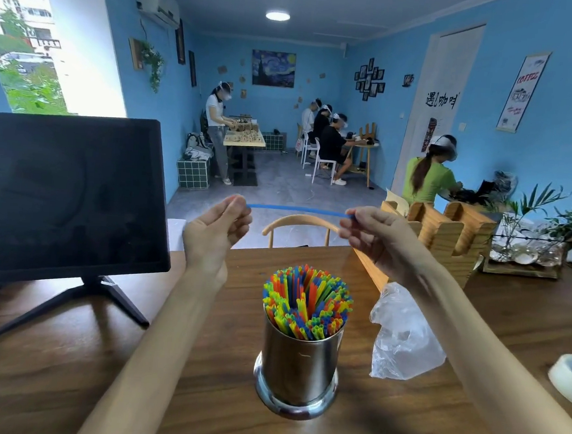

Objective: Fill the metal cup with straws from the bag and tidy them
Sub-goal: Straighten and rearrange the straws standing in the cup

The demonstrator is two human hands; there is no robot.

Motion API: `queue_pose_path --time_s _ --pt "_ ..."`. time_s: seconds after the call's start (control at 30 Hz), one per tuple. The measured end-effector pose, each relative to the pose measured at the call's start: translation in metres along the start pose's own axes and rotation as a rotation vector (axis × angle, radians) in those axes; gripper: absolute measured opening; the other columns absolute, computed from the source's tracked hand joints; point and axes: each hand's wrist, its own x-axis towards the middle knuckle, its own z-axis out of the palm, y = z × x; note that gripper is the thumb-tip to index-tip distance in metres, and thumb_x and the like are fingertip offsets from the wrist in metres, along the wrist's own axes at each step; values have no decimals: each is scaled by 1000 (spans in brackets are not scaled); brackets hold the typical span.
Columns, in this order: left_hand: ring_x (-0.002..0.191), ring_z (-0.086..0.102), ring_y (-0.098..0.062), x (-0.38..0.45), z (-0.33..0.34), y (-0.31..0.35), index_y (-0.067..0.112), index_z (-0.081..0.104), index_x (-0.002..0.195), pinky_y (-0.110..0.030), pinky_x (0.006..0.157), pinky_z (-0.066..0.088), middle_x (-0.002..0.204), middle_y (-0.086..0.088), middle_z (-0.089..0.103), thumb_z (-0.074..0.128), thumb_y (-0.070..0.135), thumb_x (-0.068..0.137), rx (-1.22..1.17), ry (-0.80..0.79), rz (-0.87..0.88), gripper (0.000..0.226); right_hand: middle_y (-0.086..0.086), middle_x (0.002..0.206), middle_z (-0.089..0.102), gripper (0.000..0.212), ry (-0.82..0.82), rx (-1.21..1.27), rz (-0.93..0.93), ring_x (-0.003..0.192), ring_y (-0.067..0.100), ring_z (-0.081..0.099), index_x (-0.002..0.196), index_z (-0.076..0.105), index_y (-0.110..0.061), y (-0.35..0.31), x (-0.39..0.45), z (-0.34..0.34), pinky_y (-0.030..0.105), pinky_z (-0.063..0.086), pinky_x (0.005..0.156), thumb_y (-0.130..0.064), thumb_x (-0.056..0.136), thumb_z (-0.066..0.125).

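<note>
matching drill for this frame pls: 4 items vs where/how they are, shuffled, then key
Items:
1. blue straw
2. metal cup
3. plastic bag
4. monitor

States:
A. lying crumpled on the table, right of the cup
B. held level in the air, one end pinched by each hand
C. standing at the left, screen dark
D. upright, packed with coloured straws

Pairs: 1-B, 2-D, 3-A, 4-C

One blue straw held level above the full cup

My left hand pinches one end of a blue straw; my right hand pinches the other; the straw lies level above the metal cup, packed with coloured straws; the plastic bag lies crumpled just right of it on the wooden table.
</note>
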Motion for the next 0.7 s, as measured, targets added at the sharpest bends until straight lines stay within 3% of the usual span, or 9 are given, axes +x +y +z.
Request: queue_pose_path --time_s 0.07,0.17,0.27,0.4,0.47,0.53,0.6,0.7 --pt "71 73 -11 1 3 3 10 71 114 -19 66 58 83 -1 78 74 16 93 -58 23 14 22 16 90 77 10 -147 -77 14 82 24 77 87 81 -10 6 -3 3 22 60 64 -14 78 78" --pt "78 76 -16 2 6 5 17 64 115 -22 67 58 86 -2 79 70 12 96 -57 31 106 21 17 101 77 16 -332 -458 86 97 28 76 99 76 -6 10 -5 4 24 59 75 -12 84 77" --pt "82 77 -25 -1 4 5 22 64 111 -26 68 59 88 -5 79 71 12 96 76 -8 292 19 7 98 79 20 -228 -715 32 91 18 74 102 75 -4 13 -4 1 21 56 69 -21 91 73" --pt "76 76 -21 -7 3 -2 28 65 107 -22 62 57 88 -2 76 73 12 94 356 -176 423 22 2 84 78 14 -7 -848 58 72 11 66 93 78 -10 15 1 -11 19 49 58 -22 94 72" --pt "75 76 -18 -10 3 -10 30 65 103 -26 64 57 86 0 76 75 11 92 504 -304 385 24 3 84 79 22 -14 -893 215 72 13 71 94 78 -8 17 2 -14 19 51 57 -29 93 72" --pt "82 75 -14 -12 1 -18 35 65 99 -32 79 57 83 5 77 78 18 90 710 -436 327 23 4 85 79 31 -45 -917 352 73 12 74 95 79 -8 21 2 -12 20 55 58 -38 92 72" --pt "88 73 -6 -14 -1 -25 40 64 96 -32 86 54 82 12 77 79 30 88 904 -566 250 20 5 89 79 32 -46 -910 405 76 13 73 96 80 -9 26 2 -11 22 56 61 -40 89 75" --pt "87 70 -2 -17 -2 -29 38 68 92 -29 84 54 83 14 75 82 32 84 953 -635 205 17 5 88 79 25 -19 -867 399 80 14 70 92 81 -9 28 2 -13 21 55 61 -33 85 80"
